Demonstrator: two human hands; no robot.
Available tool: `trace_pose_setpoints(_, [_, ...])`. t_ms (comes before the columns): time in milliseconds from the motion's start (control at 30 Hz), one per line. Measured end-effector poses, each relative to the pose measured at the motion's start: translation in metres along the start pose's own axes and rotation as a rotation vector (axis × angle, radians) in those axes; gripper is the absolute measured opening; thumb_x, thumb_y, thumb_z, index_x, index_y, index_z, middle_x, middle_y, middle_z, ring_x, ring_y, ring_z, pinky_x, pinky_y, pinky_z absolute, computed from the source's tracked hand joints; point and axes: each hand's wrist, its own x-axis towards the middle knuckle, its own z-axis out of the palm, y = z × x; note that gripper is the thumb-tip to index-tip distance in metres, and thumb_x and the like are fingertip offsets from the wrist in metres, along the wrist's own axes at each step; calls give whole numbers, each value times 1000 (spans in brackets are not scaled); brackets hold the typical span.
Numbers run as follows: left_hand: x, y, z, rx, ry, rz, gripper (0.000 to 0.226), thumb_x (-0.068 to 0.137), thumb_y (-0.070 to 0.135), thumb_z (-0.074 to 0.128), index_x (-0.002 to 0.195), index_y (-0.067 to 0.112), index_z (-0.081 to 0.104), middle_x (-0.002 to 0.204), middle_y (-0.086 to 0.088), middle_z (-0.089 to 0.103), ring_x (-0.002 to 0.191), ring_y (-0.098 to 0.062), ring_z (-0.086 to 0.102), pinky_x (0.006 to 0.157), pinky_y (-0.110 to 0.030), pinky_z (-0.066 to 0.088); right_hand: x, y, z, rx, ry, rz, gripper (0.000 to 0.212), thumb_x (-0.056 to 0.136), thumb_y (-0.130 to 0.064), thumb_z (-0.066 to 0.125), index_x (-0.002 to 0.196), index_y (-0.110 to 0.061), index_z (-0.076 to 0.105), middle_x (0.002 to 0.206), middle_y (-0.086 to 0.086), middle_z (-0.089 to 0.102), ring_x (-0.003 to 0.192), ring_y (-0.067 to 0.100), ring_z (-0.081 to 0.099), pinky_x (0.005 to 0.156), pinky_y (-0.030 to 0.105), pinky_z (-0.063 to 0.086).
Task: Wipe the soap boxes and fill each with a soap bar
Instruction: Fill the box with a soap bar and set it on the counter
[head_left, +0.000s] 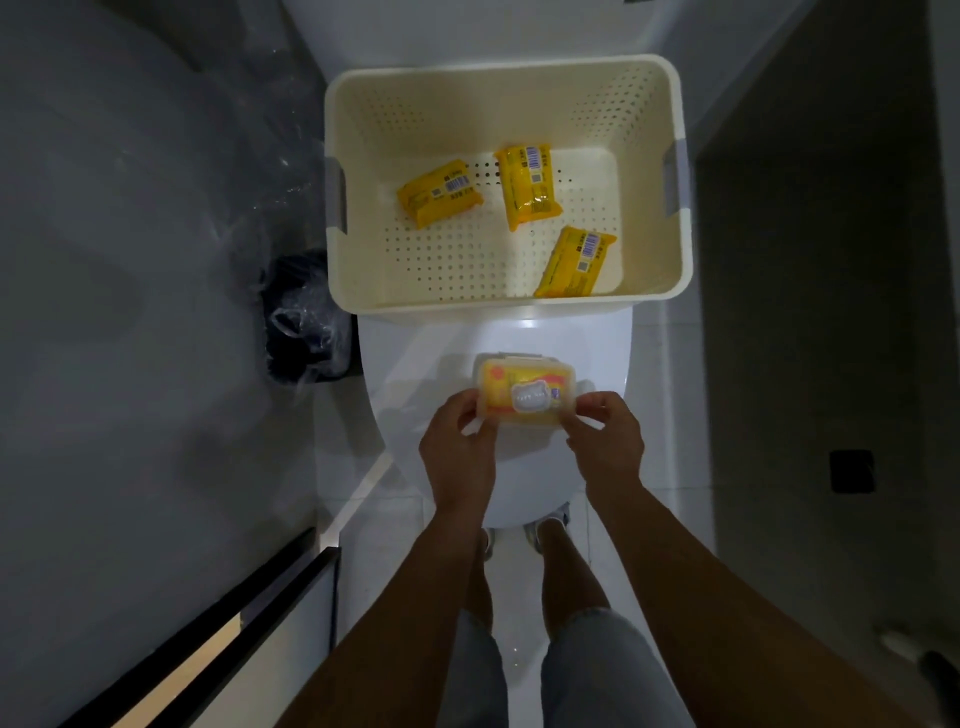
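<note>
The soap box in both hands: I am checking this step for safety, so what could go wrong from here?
1. The soap box, pinched only at its ends by the left hand and right hand, could slip onto the rounded toilet lid and slide off.
2. The basket with three soap bars seems to overhang the toilet; a knock might tip it.
</note>
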Motion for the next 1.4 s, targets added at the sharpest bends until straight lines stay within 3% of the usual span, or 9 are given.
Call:
trace_pose_setpoints(233, [-25,42,-26,-149,5,62,27,87,13,72,110,26,66,108,14,67,100,1,62,78,-2,44,-45,-36,-36,251,-26,-62,22,87,-9,76,102,-5,60,103,7,69,95,21,71,86,42,62])
trace_pose_setpoints(533, [-65,160,-70,-264,-62,321,18,89,39,71,105,33,66,103,23,70,100,4,64,75,-5,49,-117,-142,-108,385,-24,-285,30,92,-12,71,119,-21,62,105,1,76,97,17,73,89,43,60])
trace_pose_setpoints(700, [-90,228,-98,-343,-123,521,21,89,23,72,108,30,71,101,15,73,95,1,68,79,-9,50,-153,-189,-149,424,40,-495,34,92,-19,71,122,-34,66,105,-7,75,99,12,73,86,35,60])
trace_pose_setpoints(833, [-118,278,-116,-328,-192,713,34,90,19,70,105,50,65,96,34,69,94,8,66,80,-6,49,-183,-211,-184,481,101,-625,35,94,-21,69,127,-33,67,115,-7,74,107,13,71,86,33,61])
trace_pose_setpoints(967, [-142,311,-117,-476,-338,674,33,86,8,72,117,20,70,100,17,75,94,-1,70,81,-15,55,-208,-217,-219,531,159,-697,39,91,-27,70,130,-31,66,119,-8,73,109,11,70,86,28,60])
trace_pose_setpoints(1100, [-175,338,-105,-441,-380,701,31,85,16,75,115,23,72,104,10,74,95,-4,70,85,-23,57,-222,-212,-252,584,252,-715,33,92,-25,71,124,-31,70,113,-14,75,105,6,71,78,19,58])
trace_pose_setpoints(1200, [-204,345,-86,-417,-410,724,32,84,20,75,116,22,73,101,12,75,91,2,69,77,-11,54,-226,-200,-279,664,316,-701,29,88,-26,74,116,-32,74,105,-12,77,99,8,73,73,16,57])
trace_pose_setpoints(1300, [-230,348,-61,-379,-440,715,33,83,23,76,116,23,73,98,14,75,88,7,68,70,-4,50,-224,-182,-311,696,374,-662,30,79,-39,74,109,-37,77,104,-13,77,98,7,73,77,23,60])
trace_pose_setpoints(1400, [-260,347,-27,-346,-480,714,30,83,23,77,112,25,74,92,19,75,85,9,67,68,-2,49,-220,-154,-350,688,435,-622,32,86,-31,75,117,-26,76,105,-13,77,98,9,74,88,37,60])
